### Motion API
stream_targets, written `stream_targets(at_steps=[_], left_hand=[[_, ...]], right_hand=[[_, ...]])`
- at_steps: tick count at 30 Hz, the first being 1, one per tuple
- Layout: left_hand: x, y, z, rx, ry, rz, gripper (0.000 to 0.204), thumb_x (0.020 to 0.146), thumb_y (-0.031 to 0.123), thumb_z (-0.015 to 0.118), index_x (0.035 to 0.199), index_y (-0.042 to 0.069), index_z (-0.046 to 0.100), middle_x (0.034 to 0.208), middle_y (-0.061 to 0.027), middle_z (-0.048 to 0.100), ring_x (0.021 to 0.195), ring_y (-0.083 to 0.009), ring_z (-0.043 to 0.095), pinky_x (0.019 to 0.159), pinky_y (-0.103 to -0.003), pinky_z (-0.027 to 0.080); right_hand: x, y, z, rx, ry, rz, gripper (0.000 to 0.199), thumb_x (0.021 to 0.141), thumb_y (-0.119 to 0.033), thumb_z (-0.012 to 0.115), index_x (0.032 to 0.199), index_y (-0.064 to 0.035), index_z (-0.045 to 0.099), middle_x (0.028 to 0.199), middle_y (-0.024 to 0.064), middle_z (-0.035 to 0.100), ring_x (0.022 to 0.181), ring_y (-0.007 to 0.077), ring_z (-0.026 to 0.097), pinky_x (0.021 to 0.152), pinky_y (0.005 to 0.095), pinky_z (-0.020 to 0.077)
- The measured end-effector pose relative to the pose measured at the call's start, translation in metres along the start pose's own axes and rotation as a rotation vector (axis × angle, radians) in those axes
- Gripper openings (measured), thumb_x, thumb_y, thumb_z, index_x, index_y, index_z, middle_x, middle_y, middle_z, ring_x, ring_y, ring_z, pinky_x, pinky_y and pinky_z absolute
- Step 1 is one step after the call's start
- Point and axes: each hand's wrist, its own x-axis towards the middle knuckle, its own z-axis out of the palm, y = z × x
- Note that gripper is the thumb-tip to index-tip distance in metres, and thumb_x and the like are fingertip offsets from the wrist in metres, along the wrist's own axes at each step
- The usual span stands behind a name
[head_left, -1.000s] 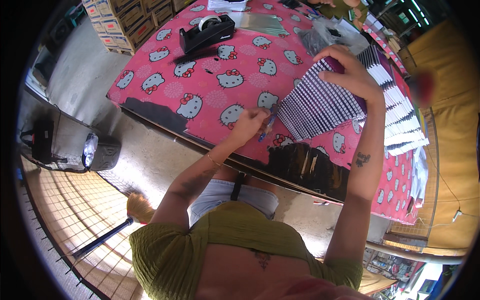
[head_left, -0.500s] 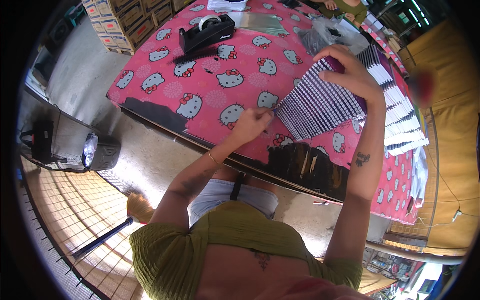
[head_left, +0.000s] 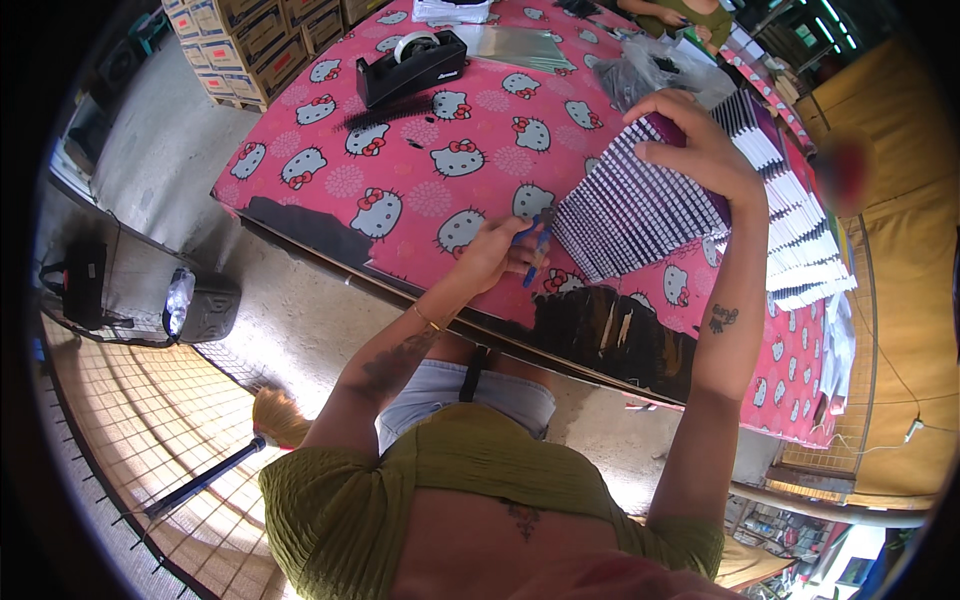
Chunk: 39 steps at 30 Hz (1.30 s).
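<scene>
My left hand (head_left: 488, 256) is closed around blue-handled pliers (head_left: 541, 244), whose jaws point up beside the near left corner of a fanned stack of spiral-bound notebooks (head_left: 625, 210). The stack lies slanted on the pink table, its dark bindings showing as rows of small loops against white page edges. Over the stack's far right side curves my right hand (head_left: 705, 150), thumb on the bindings and fingers round the purple cover, gripping it. More bound notebooks (head_left: 800, 225) lie in a spread row just right of my right forearm.
A black tape dispenser (head_left: 412, 70) stands at the far left of the table, a black bristly strip (head_left: 385, 113) before it. Clear sheets (head_left: 520, 48) and a plastic bag (head_left: 665, 75) lie farther back. Another person (head_left: 705, 22) is at the far right. Boxes (head_left: 250, 45) are stacked beyond.
My left hand has drawn slightly back and turned, bringing the pliers' blue handles and jaws into clearer sight. My right hand and the notebook stack have hardly moved.
</scene>
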Motion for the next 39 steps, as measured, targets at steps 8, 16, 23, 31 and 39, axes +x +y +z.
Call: stream_targets(at_steps=[8,16,23,31,39], left_hand=[[0.011,-0.017,-0.006,-0.036,-0.012,0.066,0.033,0.096,0.025,0.052,0.109,-0.005,0.056,0.089,-0.0185,0.066,0.080,-0.0309,0.070,0.067,-0.039,0.060],[-0.005,0.001,0.010,-0.056,0.014,-0.004,0.033,0.097,0.026,0.052,0.106,-0.005,0.056,0.088,-0.0176,0.065,0.072,-0.0278,0.067,0.064,-0.038,0.059],[0.008,-0.012,-0.002,-0.010,-0.004,0.067,0.035,0.096,0.025,0.053,0.113,-0.006,0.057,0.092,-0.0187,0.066,0.073,-0.0283,0.067,0.067,-0.039,0.059],[-0.001,0.000,0.000,0.649,0.127,0.272,0.044,0.094,0.024,0.055,0.123,-0.009,0.053,0.092,-0.0199,0.066,0.075,-0.0272,0.070,0.068,-0.035,0.059],[0.004,-0.003,0.000,0.106,0.043,0.021,0.036,0.095,0.025,0.052,0.107,-0.009,0.055,0.091,-0.0181,0.064,0.076,-0.0284,0.069,0.066,-0.039,0.061]], right_hand=[[0.001,0.000,0.001,0.005,0.008,-0.005,0.034,0.079,-0.024,0.069,0.109,-0.0101,0.063,0.106,0.0062,0.055,0.111,0.0237,0.047,0.103,0.0342,0.0309],[0.000,0.006,0.002,0.013,0.030,-0.037,0.034,0.078,-0.025,0.071,0.108,-0.0114,0.063,0.105,0.0074,0.057,0.110,0.0253,0.047,0.102,0.0364,0.0320],[0.001,0.006,0.002,-0.007,0.001,-0.025,0.033,0.080,-0.022,0.067,0.110,-0.0104,0.062,0.106,0.0037,0.056,0.109,0.0207,0.046,0.102,0.0323,0.0304],[0.000,0.006,0.003,0.025,0.021,-0.008,0.034,0.079,-0.027,0.071,0.109,-0.0121,0.064,0.109,0.0073,0.057,0.111,0.0256,0.047,0.102,0.0353,0.0327],[0.001,0.008,0.004,0.012,0.024,-0.016,0.035,0.079,-0.028,0.071,0.110,-0.0128,0.063,0.111,0.0080,0.057,0.113,0.0262,0.047,0.102,0.0357,0.0330]])
